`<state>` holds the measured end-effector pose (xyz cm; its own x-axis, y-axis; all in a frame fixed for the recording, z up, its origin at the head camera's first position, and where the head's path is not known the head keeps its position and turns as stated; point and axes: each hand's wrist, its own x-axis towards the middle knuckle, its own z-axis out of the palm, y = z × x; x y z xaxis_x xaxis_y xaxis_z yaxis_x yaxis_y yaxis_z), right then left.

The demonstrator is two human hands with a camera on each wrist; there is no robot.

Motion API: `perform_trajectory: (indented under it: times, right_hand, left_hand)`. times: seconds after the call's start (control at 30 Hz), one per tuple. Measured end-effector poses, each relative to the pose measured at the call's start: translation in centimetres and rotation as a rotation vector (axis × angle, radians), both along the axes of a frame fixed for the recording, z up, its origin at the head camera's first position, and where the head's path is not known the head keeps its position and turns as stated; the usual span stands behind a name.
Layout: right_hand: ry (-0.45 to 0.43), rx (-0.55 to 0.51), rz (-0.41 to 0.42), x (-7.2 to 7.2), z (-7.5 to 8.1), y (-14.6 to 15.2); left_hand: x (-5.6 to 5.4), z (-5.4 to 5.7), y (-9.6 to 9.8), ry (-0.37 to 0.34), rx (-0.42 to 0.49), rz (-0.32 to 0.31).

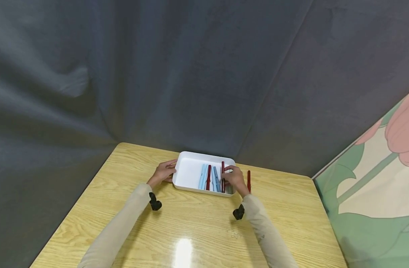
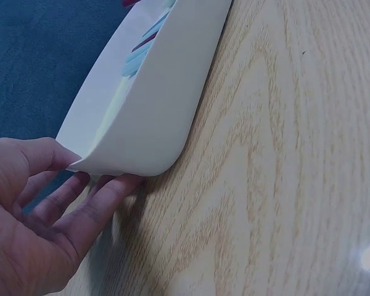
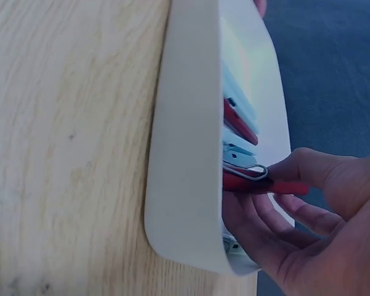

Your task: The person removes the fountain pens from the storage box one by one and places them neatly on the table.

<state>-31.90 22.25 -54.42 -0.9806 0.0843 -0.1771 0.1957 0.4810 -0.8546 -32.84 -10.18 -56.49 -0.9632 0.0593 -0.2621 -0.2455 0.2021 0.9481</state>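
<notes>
Pen, dark red with a wire clip [image 1: 223,176], sits within the walls of the white tray [image 1: 187,173], toward its right end, pointing from the near wall to the far one; whether it touches the tray floor I cannot tell. The right hand [image 1: 236,177] has it pinched, thumb on one side and bent fingers on the other, with the pen's far end sticking out past the thumb. Just left of it in the tray lie blue pens [image 1: 216,179], one paler and one greyer, then a second dark red pen [image 1: 208,178], then light-blue pens [image 1: 202,176] nearest the tray's middle. Something pale in the tray's near right corner is mostly hidden by the fingers. At the tray's left end, the left hand [image 1: 164,172] grips the rim, thumb over the top edge and fingers curled against the outer wall. A third dark red pen [image 1: 249,180] lies outside the tray, just past its right end. Beneath the tray is a wood-grain table [image 1: 197,219]; a dark grey curtain [image 1: 191,74] hangs behind the tray, and a flower-patterned panel [image 1: 368,190] stands well to its right
</notes>
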Motion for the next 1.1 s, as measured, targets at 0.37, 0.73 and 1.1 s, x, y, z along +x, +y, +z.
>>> perform_trajectory:
  times: [0.37,0.73,1.1]
  right_hand:
    - [-0.136,-0.269,0.001,0.2,1.5,1.5]
    - [-0.106,-0.328,0.007,1.3,2.7,4.7]
    - [-0.078,-0.282,-0.075,1.2,3.0,7.5]
  left_hand:
    - [0.0,0.2,-0.1,-0.003,0.004,-0.003]
    - [-0.1,-0.2,0.0,-0.016,0.017,0.008]
    - [-0.1,0.1,0.0,-0.013,0.027,0.009]
